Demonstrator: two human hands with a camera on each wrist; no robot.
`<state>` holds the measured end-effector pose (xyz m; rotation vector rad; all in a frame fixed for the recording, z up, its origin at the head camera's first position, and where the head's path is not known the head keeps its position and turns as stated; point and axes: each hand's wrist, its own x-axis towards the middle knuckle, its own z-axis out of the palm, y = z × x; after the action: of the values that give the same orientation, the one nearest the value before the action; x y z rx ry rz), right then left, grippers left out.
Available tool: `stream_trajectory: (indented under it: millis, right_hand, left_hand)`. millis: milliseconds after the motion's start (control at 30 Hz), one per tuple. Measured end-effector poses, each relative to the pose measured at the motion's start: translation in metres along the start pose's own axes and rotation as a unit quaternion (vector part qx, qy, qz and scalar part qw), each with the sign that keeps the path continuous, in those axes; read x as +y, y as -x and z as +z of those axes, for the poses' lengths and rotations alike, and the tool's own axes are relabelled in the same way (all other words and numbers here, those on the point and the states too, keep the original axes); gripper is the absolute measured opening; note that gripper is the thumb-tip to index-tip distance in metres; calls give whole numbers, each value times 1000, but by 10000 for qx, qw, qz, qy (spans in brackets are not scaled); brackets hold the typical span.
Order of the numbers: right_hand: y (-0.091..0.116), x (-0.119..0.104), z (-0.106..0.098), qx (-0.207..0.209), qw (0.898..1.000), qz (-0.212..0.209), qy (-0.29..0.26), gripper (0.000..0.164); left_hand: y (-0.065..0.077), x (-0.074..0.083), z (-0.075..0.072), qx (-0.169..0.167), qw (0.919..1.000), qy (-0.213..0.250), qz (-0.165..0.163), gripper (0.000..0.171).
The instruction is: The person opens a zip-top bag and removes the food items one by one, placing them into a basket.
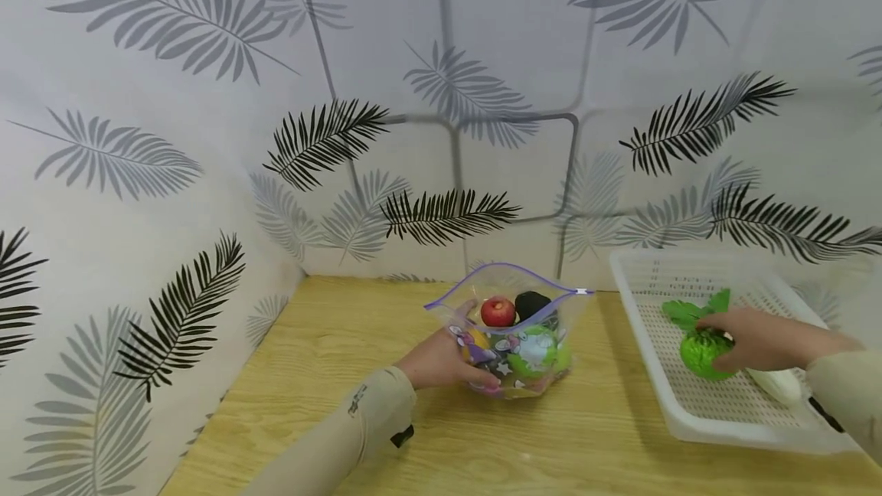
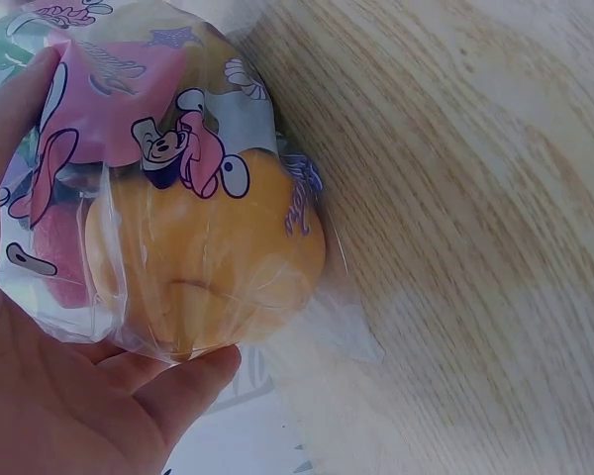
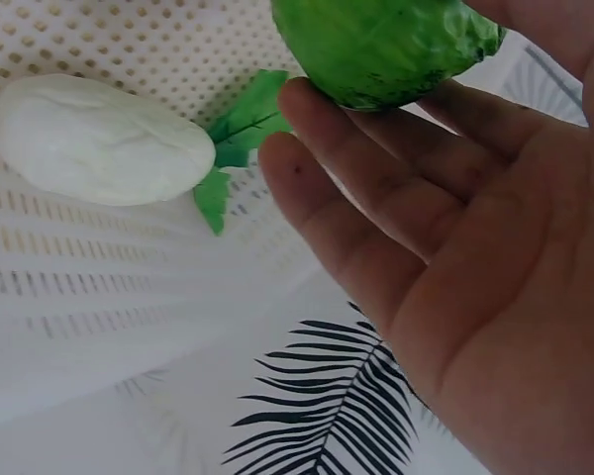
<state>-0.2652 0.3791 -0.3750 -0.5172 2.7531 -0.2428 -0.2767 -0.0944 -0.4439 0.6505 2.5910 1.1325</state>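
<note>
On the table stands a clear zip bag with a purple zip edge and cartoon prints, its mouth gaping. Inside show a red apple, a dark round item and an orange round fruit. My left hand grips the bag's left side, thumb in front and fingers behind. Over the white basket at the right, my right hand holds a green, wrinkled round vegetable between thumb and fingers. A white, radish-like vegetable lies in the basket beneath, with green leaves at its end.
The basket has perforated walls and stands at the right of the wooden table. Leaf-patterned white sheeting rises behind the table and along its left side. Bare wood lies between bag and basket.
</note>
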Motion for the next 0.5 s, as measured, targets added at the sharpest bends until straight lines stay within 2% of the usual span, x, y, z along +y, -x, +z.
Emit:
stream_trajectory:
  millis: [133,300,400,500]
  right_hand:
    - [1,6,6,-184,9998,90,-50,67]
    - [2,5,8,-198,9995,240,96,67]
    - [1,-3,9,-168,9995,213,158,63]
    - [2,-21,6,143,9994,-58,321,56]
  left_hand:
    - [0,0,2,45,10000,-29,-14,132]
    - [-1,0,2,72,9999,-123,6,133]
    - [-1,0,2,58,9999,-130,2,133]
    - [-3,0,3,64,10000,-70,-3,133]
